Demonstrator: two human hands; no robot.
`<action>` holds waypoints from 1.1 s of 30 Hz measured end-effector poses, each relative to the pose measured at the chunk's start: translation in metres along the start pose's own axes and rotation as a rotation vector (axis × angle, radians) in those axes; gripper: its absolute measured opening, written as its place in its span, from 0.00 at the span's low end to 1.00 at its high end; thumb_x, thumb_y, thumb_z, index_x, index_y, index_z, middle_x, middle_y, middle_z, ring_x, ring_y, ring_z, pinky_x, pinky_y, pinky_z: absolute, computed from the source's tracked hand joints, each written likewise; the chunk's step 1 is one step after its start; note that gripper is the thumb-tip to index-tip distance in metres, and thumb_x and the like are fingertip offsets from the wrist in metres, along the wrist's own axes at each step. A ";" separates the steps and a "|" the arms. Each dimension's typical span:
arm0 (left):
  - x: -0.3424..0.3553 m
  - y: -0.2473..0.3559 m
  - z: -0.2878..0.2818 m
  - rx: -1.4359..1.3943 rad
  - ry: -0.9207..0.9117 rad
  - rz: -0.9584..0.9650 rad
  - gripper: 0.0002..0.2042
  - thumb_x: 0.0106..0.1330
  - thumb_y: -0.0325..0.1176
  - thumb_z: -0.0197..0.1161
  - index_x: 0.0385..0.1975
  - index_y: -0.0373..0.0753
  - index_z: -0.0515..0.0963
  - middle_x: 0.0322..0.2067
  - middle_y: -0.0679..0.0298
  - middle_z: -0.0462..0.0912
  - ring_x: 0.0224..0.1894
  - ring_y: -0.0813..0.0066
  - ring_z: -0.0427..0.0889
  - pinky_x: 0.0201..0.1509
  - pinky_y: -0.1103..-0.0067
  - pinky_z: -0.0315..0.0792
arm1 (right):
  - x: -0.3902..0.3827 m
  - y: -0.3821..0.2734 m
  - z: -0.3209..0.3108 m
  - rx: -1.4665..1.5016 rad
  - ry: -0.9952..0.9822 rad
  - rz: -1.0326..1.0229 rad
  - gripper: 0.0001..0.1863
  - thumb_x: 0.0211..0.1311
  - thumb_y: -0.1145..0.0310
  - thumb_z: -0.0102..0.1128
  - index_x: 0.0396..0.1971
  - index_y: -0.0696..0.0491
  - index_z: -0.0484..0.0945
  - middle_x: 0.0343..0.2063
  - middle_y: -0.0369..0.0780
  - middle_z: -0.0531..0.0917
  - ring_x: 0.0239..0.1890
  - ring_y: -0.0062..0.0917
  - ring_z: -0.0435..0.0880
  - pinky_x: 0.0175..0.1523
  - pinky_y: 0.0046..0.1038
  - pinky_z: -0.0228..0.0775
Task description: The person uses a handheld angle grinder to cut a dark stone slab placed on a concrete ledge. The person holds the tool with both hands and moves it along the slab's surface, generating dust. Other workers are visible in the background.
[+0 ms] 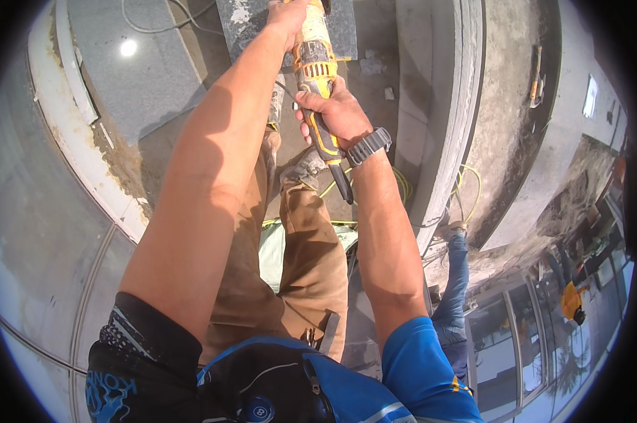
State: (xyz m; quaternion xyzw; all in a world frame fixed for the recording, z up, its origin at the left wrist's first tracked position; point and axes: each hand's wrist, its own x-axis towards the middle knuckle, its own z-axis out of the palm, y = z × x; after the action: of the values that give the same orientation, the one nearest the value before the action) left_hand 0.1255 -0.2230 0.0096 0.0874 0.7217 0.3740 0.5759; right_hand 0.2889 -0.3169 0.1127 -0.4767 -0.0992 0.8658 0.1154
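Observation:
Both my hands are on a yellow and black angle grinder with a dusty body. My right hand is wrapped around its rear handle, and a black cord sleeve slants down from there past my wrist. At the upper edge, my left hand closes on the front part of the tool; some of its fingers are cut off by the frame. The grinder's head and any disc lie mostly beyond the picture. Under the front of the tool is a grey stone slab with pale dusty patches.
Another grey slab lies at the left beside a pale curved ledge. A stone curb rises on my right. Yellow cable loops behind my dusty shoes. Farther right are an orange-handled tool and another person's jeans-clad leg.

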 end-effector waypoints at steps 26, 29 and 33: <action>-0.056 -0.032 -0.008 -0.112 0.000 -0.093 0.43 0.68 0.41 0.70 0.71 0.30 0.47 0.44 0.43 0.81 0.33 0.59 0.88 0.33 0.63 0.87 | -0.042 0.048 -0.005 0.015 0.035 0.014 0.33 0.64 0.76 0.67 0.60 0.53 0.53 0.28 0.42 0.80 0.16 0.27 0.81 0.18 0.31 0.76; -0.055 -0.035 -0.011 -0.109 0.012 -0.086 0.43 0.68 0.41 0.71 0.71 0.30 0.47 0.44 0.43 0.81 0.34 0.58 0.88 0.34 0.62 0.87 | -0.041 0.051 -0.004 0.007 0.044 0.022 0.31 0.65 0.76 0.67 0.58 0.52 0.54 0.28 0.42 0.80 0.17 0.27 0.81 0.19 0.32 0.76; -0.049 -0.028 -0.008 -0.093 0.028 -0.079 0.43 0.68 0.41 0.71 0.71 0.30 0.47 0.44 0.42 0.81 0.34 0.57 0.88 0.35 0.61 0.87 | -0.034 0.046 -0.004 0.006 0.040 0.008 0.31 0.65 0.76 0.68 0.58 0.52 0.55 0.29 0.42 0.80 0.17 0.27 0.81 0.18 0.32 0.76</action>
State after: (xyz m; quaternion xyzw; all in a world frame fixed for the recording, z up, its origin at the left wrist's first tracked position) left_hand 0.1425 -0.2732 0.0294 0.0270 0.7143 0.3854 0.5835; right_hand 0.3047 -0.3706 0.1247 -0.4941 -0.0924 0.8568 0.1151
